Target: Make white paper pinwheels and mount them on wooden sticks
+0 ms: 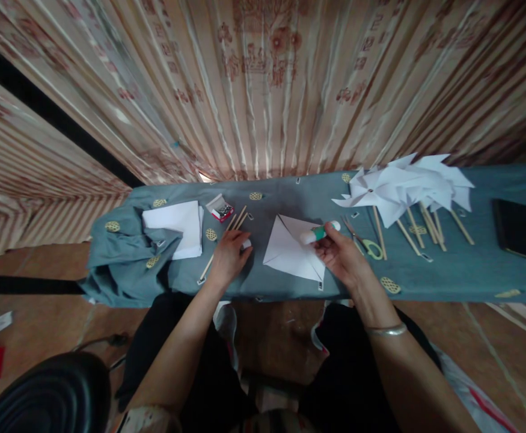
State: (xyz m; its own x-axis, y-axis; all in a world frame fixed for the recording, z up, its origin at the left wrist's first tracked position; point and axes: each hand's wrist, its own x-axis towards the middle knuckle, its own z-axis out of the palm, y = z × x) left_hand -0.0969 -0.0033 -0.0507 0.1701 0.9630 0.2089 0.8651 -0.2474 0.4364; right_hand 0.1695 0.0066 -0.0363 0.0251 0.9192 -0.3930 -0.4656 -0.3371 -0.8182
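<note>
My right hand (pixel 341 258) is closed around a glue stick (pixel 319 233) with a green label, held tilted above a white paper square (pixel 285 249). Lines run inward from the square's corners. My left hand (pixel 230 254) rests on the cloth left of the square, its fingers curled about a small white cap (pixel 246 243). Thin wooden sticks (pixel 241 218) lie partly under that hand. Just beyond them stands an open red-and-white box (pixel 220 207) of small metallic pieces. Scissors (pixel 372 248) with pale green handles lie to the right of my right hand.
White paper pinwheels (pixel 418 189) on wooden sticks are piled at the right. A black notebook (pixel 519 230) lies beyond them. Stacked white paper (pixel 189 242) sits at the left, partly under bunched grey-green cloth (pixel 125 252). A patterned curtain (pixel 267 90) hangs behind the table.
</note>
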